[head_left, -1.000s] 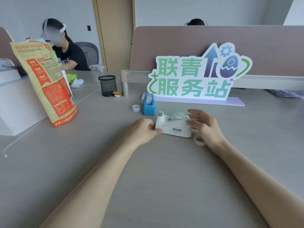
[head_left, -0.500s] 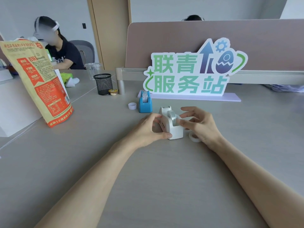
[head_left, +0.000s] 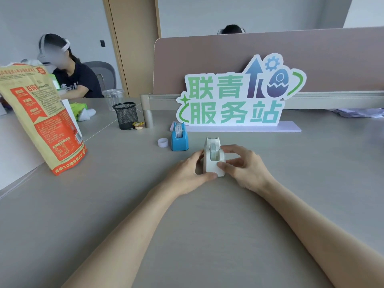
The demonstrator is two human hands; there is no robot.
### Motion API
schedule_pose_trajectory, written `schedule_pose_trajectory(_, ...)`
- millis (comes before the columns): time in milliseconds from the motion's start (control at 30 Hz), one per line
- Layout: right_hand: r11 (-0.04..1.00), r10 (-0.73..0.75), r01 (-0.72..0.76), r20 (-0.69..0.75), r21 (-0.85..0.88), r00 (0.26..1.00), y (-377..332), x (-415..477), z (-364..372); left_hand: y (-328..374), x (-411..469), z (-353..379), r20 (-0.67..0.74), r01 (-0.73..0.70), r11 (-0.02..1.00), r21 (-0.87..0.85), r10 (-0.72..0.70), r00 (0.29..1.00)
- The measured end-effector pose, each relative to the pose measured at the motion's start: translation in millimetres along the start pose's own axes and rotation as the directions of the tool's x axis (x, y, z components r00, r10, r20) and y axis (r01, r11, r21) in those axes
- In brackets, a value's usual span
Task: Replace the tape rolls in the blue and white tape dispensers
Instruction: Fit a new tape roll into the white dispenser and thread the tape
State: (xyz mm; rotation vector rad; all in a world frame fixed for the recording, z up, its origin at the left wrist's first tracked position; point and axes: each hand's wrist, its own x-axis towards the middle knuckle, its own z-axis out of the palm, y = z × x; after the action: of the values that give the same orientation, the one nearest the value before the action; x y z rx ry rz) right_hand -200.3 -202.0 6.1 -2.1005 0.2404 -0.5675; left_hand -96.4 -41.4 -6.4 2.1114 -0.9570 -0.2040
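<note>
Grey counter (head_left: 207,235) stretches ahead of us to a divider and a big green-lettered sign (head_left: 239,96) near its far edge. A second ago the white dispenser (head_left: 214,159) sat broadside to us; we have now turned it end-on, cutter pointing away, so we look down on the tape roll (head_left: 213,151) seated in its slot. Our left hand (head_left: 191,173) grips the dispenser's left side and near corner, and our right hand (head_left: 245,167) pinches its right side. It stands mid-counter, just nearer to us than the blue dispenser (head_left: 179,138), which already carries a roll, with a small white core (head_left: 163,142) lying just left of it. We judge the white one loaded and being squared up, so the task looks close to done.
</note>
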Motion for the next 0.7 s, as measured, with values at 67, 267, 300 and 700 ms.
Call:
schedule_pose_trajectory(67,1.000,0.028,-0.028,0.003,0.012,1.000,1.8,6.6,-0.4,2.0,8.6,2.0,0.010,0.023,1.000,0.018,-0.023,1.000)
schedule_pose_trajectory(267,0.998,0.066,-0.066,-0.013,-0.020,0.998,10.8,42.0,-1.4,7.5,43.3,9.2,0.030,0.087,0.996,0.014,-0.087,0.996)
schedule_pose_trajectory(300,0.997,0.078,-0.078,-0.008,-0.015,0.997,14.2,49.5,-1.6,7.8,49.9,10.1,0.029,0.092,0.996,0.019,-0.092,0.995)
schedule_pose_trajectory(700,0.993,0.107,-0.106,0.012,-0.055,0.994,34.7,89.2,-1.1,4.9,94.6,16.3,-0.051,0.202,0.971,0.127,-0.197,0.979)
